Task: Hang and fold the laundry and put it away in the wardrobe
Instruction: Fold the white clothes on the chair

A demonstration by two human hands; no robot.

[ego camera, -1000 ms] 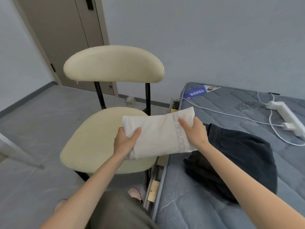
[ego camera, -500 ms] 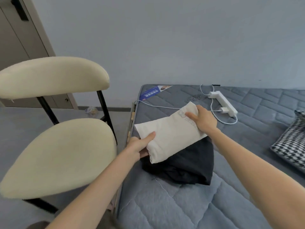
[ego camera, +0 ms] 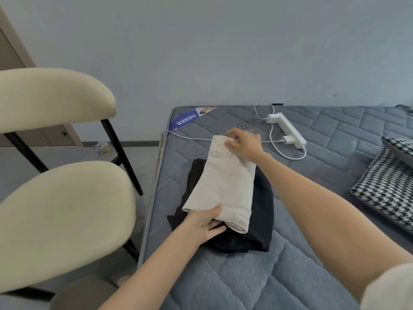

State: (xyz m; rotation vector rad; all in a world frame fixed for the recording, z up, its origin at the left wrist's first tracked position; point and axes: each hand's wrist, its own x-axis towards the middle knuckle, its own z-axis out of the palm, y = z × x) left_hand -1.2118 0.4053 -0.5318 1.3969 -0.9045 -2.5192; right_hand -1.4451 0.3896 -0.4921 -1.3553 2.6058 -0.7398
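A folded cream garment [ego camera: 223, 184] with grey lettering lies on top of a folded black garment [ego camera: 262, 218] near the left edge of the grey quilted mattress [ego camera: 245, 276]. My left hand [ego camera: 204, 225] holds the cream garment's near end, thumb on top and fingers slid underneath, between it and the black one. My right hand [ego camera: 244, 143] is at the far end, its fingers curled over that edge and its thumb on the cloth.
A cream padded chair [ego camera: 62, 220] with black legs stands close to the left of the bed. A white power strip [ego camera: 288, 129] with a plugged charger and cable lies beyond the garments. A houndstooth pillow [ego camera: 388, 186] sits at the right.
Both hands carried the cream garment from over the chair seat to the right and set it down on the black garment on the mattress.
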